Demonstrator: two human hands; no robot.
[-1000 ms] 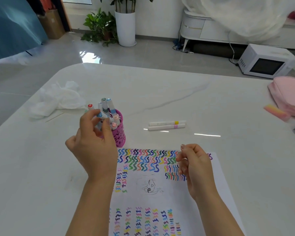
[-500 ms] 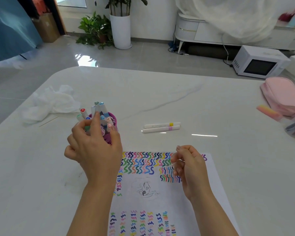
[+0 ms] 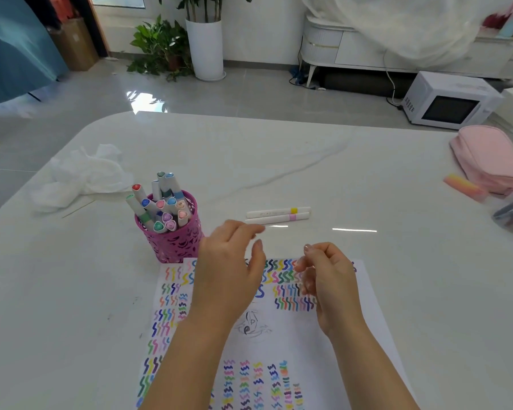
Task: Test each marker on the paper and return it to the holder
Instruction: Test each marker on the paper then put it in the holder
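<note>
While markers (image 3: 160, 202) lean caps-up in holder (image 3: 172, 244), loose pair (image 3: 276, 212) lies left-right.

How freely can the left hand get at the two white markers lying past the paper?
Probably yes: the left hand hovers open and empty over the top edge of the paper, fingertips just short of the two white markers, with only bare table between. The holder stands off to its left.

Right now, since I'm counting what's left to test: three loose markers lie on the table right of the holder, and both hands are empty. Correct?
Not quite: only two loose markers lie on the table right of the holder, as the head view shows. The left hand and right hand are indeed empty.
</note>
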